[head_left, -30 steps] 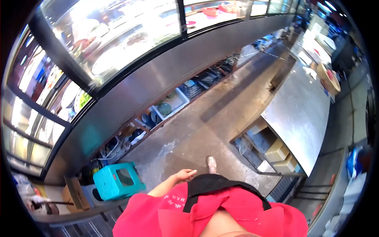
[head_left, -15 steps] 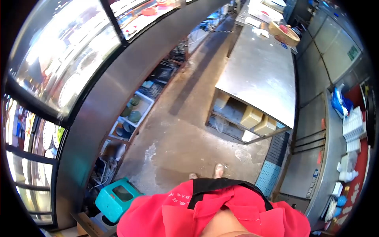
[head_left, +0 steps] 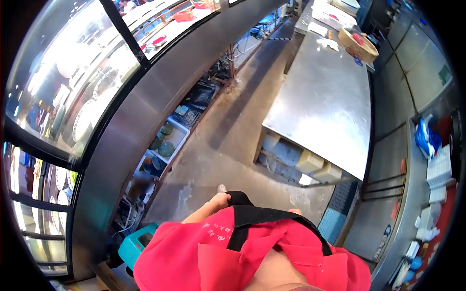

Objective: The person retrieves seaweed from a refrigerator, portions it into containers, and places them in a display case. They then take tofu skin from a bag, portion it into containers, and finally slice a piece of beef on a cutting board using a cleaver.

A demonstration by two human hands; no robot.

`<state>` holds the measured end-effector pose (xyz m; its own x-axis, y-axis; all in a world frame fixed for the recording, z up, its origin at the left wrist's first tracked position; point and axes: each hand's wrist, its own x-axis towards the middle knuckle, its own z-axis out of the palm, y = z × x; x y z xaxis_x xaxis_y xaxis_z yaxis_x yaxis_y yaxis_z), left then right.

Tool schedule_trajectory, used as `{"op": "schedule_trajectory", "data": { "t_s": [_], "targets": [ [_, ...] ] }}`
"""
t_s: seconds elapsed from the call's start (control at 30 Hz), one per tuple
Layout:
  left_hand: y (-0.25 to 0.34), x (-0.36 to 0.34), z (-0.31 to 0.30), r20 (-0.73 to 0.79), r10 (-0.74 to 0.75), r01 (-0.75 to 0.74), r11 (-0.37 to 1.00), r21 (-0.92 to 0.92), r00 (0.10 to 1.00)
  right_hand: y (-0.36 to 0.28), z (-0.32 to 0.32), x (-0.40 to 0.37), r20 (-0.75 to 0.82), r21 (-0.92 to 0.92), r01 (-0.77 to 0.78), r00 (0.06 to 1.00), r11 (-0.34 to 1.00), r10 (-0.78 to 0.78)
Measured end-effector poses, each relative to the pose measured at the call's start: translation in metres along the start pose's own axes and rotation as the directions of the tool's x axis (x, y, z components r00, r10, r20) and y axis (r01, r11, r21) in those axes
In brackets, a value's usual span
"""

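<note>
My left hand (head_left: 221, 199) reaches out past the red top (head_left: 189, 242), its fingers closed at the edge of the black apron (head_left: 241, 198), which bulges up beside it. A small patch of skin shows just beyond the apron's upper edge, right of centre; it may be part of my right hand (head_left: 295, 211), with its fingers hidden. One foot (head_left: 222, 188) is visible on the floor just past my left hand.
A steel table (head_left: 320, 97) stands ahead on the right, with a round basket (head_left: 358, 44) at its far end and tubs (head_left: 309, 161) beneath. A glass-fronted counter (head_left: 121, 111) runs along the left. A teal stool (head_left: 132, 247) is at lower left. A steel shelf with white containers (head_left: 439, 167) lines the right.
My left forearm and hand have come into view at the black apron, which now bulges upward. The view has shifted slightly, and the teal stool is more covered by the red top.
</note>
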<state>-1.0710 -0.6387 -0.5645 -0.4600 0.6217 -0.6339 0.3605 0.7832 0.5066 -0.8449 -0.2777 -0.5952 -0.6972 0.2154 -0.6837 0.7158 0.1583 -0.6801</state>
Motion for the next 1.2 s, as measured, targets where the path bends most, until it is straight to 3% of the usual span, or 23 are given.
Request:
{"op": "schedule_trajectory", "data": {
  "t_s": [0.07,0.13,0.2,0.27,0.3,0.33,0.4,0.47,0.57,0.63,0.73,0.83,0.93,1.03,1.13,1.2],
  "targets": [
    [-0.022,0.011,-0.029,-0.159,0.092,-0.099,0.994,-0.041,0.983,-0.073,0.025,0.024,0.019,-0.048,-0.027,0.999,0.998,0.028],
    [-0.051,0.017,-0.059,-0.182,0.066,-0.095,0.983,-0.156,0.981,-0.125,0.058,0.058,0.044,-0.081,-0.070,0.996,0.994,0.073],
    [-0.085,0.019,-0.092,-0.249,0.081,-0.114,0.986,-0.121,0.965,-0.166,0.080,0.087,0.162,0.069,-0.080,0.984,0.994,0.068],
    [-0.095,0.005,-0.148,-0.295,0.003,-0.037,0.994,-0.107,0.956,-0.233,0.103,0.095,0.102,-0.211,0.072,0.993,0.975,-0.051],
    [-0.097,-0.004,-0.179,-0.363,0.019,-0.078,0.986,-0.150,0.932,-0.271,0.112,0.095,0.122,-0.243,0.147,0.985,0.959,-0.120],
    [-0.104,-0.004,-0.205,-0.470,0.095,-0.157,0.983,-0.094,0.877,-0.300,0.122,0.097,0.101,-0.205,0.123,0.989,0.971,-0.104],
    [-0.103,0.001,-0.270,-0.496,0.012,-0.123,0.974,-0.191,0.868,-0.332,0.133,0.116,0.117,-0.151,0.169,0.981,0.974,-0.153],
    [-0.098,0.020,-0.327,-0.642,0.019,-0.320,0.878,-0.357,0.767,-0.363,0.135,0.125,0.107,-0.106,0.180,0.980,0.978,-0.169],
    [-0.079,0.053,-0.431,-0.677,0.076,-0.510,0.720,-0.471,0.732,-0.386,0.132,0.149,0.085,0.000,0.148,0.985,0.989,-0.147],
    [-0.057,0.069,-0.503,-0.772,0.110,-0.655,0.611,-0.444,0.626,-0.405,0.126,0.167,0.058,0.095,0.078,0.995,0.992,-0.084],
    [-0.044,0.094,-0.605,-0.846,0.111,-0.741,0.552,-0.383,0.521,-0.426,0.115,0.212,0.063,0.208,-0.014,0.998,0.978,0.001],
    [-0.064,0.124,-0.698,-0.859,-0.027,-0.727,0.520,-0.448,0.511,-0.441,0.101,0.276,0.053,0.261,-0.005,0.999,0.965,-0.010],
    [-0.105,0.146,-0.783,-0.774,-0.405,-0.651,0.423,-0.631,0.487,-0.478,0.092,0.316,0.004,0.234,-0.042,0.999,0.971,0.042],
    [-0.176,0.172,-0.848,-0.649,-0.586,-0.599,0.318,-0.735,0.485,-0.522,0.074,0.343,-0.008,0.236,-0.041,0.999,0.971,0.045],
    [-0.279,0.208,-0.880,-0.418,-0.700,-0.486,0.115,-0.866,0.579,-0.534,0.055,0.370,0.019,0.230,-0.098,0.995,0.968,0.096],
    [-0.323,0.225,-0.883,-0.346,-0.746,-0.499,0.022,-0.866,0.569,-0.544,0.046,0.383,-0.016,0.254,-0.199,0.978,0.946,0.210]
  ]
}}
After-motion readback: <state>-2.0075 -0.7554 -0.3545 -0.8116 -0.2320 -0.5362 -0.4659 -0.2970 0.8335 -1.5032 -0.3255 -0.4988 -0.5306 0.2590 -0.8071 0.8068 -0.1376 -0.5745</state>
